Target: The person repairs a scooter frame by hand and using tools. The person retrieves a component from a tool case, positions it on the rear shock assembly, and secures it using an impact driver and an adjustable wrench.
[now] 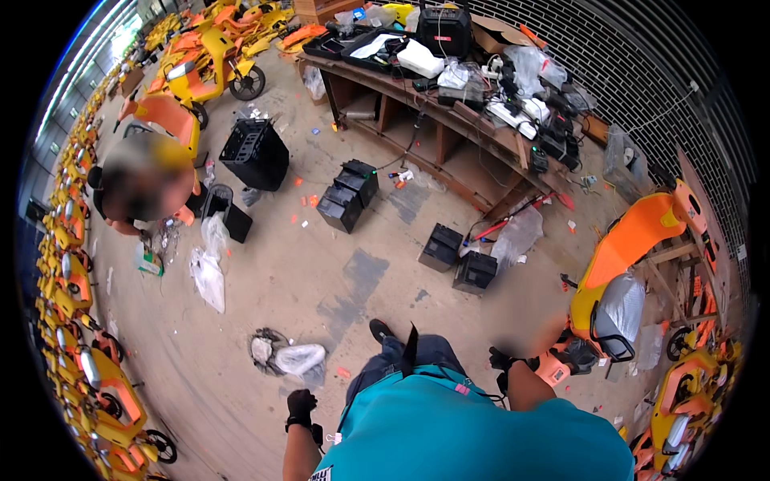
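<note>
My left hand point(301, 407), in a black glove, hangs beside my left hip with its fingers curled and nothing visible in it. Nearest to it on the floor lies a clear plastic bag point(300, 360) with grey wrapping. My right hand point(503, 359), also black-gloved, is out at my right side next to a blurred patch. Its fingers are too dark to make out, and I cannot tell if it touches anything. Just beyond it stands a yellow and orange scooter point(624, 240) with a silver-wrapped part. Two black box-shaped batteries point(475, 272) point(440, 247) sit on the floor ahead.
Another pair of black batteries point(346, 196) stands farther off, near a tall black bin point(255, 154). A bent-over person point(148, 180) is at the left. A cluttered wooden workbench point(465, 120) runs along the brick wall. Rows of yellow scooters point(104, 377) line the left; orange scraps dot the floor.
</note>
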The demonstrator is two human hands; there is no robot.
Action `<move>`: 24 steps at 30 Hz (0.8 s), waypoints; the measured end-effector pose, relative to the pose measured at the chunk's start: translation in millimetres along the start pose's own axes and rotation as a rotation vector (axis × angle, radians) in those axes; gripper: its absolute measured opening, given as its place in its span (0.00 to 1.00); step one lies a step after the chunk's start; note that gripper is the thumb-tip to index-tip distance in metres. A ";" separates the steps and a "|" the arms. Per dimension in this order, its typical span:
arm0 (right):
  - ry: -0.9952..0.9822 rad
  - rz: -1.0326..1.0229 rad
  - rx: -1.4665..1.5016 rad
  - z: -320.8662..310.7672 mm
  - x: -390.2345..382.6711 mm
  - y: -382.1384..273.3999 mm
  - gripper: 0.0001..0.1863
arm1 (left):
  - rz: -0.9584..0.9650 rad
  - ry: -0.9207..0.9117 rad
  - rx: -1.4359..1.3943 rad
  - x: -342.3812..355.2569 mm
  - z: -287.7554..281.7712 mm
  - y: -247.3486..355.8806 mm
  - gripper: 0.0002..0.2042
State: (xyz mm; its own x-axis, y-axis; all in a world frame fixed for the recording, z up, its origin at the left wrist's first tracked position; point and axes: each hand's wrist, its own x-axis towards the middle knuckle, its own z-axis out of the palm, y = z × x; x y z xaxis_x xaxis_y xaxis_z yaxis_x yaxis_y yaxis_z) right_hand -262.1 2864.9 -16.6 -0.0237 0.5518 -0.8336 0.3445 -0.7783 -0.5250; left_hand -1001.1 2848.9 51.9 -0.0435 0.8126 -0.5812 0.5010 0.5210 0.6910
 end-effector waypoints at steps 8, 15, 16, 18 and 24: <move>-0.046 -0.018 0.610 17.7 96.9 -247.2 0.11 | -0.117 0.207 -0.545 164.5 -125.1 256.5 0.09; 0.040 -0.204 -0.047 18.2 247.0 -414.0 0.13 | -0.178 0.365 -0.629 303.7 -219.9 279.2 0.06; 0.073 -0.187 -0.112 19.0 266.2 -438.1 0.14 | -0.185 0.377 -0.614 312.2 -237.4 289.2 0.06; 0.107 -0.247 -0.149 6.4 302.3 -491.9 0.15 | -0.249 0.344 -0.684 328.9 -261.3 326.9 0.07; 0.124 -0.351 0.430 -22.4 323.8 -723.0 0.11 | -0.208 0.376 -0.596 447.3 -342.0 418.0 0.08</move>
State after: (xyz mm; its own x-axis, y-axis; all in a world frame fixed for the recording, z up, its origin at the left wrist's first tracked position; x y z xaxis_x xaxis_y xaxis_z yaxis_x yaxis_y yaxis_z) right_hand -497.8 3613.0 96.8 0.0514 0.8100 -0.5842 -0.0781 -0.5799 -0.8109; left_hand -1106.7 3519.4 227.8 -0.4333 0.6607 -0.6130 -0.1003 0.6406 0.7613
